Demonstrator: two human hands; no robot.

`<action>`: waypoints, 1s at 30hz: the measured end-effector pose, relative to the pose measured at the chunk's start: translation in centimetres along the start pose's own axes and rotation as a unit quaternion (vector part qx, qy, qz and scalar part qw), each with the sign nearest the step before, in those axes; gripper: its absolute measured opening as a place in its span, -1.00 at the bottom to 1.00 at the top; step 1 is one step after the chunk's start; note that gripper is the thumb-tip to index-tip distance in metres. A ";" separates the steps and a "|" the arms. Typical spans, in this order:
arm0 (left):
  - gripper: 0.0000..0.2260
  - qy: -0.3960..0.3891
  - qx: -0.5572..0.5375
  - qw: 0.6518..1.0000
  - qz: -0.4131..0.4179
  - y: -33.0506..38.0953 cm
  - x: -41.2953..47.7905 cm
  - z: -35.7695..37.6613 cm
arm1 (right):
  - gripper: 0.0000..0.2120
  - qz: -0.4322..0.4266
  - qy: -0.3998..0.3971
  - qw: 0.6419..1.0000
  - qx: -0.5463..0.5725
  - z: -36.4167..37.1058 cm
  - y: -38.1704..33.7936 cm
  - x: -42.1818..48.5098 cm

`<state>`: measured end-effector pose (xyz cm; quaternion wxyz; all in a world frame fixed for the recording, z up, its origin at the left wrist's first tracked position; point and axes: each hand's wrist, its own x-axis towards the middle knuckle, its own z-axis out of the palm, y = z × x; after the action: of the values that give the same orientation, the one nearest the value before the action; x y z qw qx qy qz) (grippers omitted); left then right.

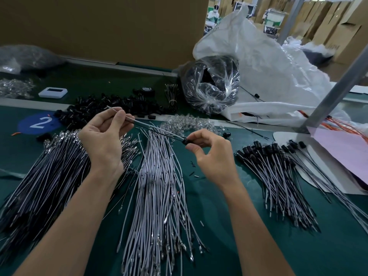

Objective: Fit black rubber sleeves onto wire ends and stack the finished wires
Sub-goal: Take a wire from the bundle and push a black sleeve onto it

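So that the sleeve (185, 140) can be seated, the wire (157, 129) is stretched taut over the bench (338, 246) middle, pinched by the left hand (103, 134), the sleeve by the right hand (213, 156).

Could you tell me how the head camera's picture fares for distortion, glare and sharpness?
In the head view, wide-angle bending seems to tilt the metal post at the right edge; glare glints on the clear plastic bag; the left hand, the right hand, the wire and black sleeve between them are sharp; the far cartons look soft; lighting is even, shadows faint.
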<state>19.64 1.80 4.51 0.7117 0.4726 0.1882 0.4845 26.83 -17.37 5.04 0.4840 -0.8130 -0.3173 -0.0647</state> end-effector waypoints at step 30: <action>-0.75 -0.171 0.016 0.979 -0.109 0.8 -0.5 0.4 | -0.82 0.109 -0.003 0.686 0.720 -3.8 -0.2 0.1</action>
<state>19.33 1.23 5.30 0.7741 0.5366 0.1218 0.3132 27.61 -20.37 7.18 0.9232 -0.2437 -0.1768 0.2390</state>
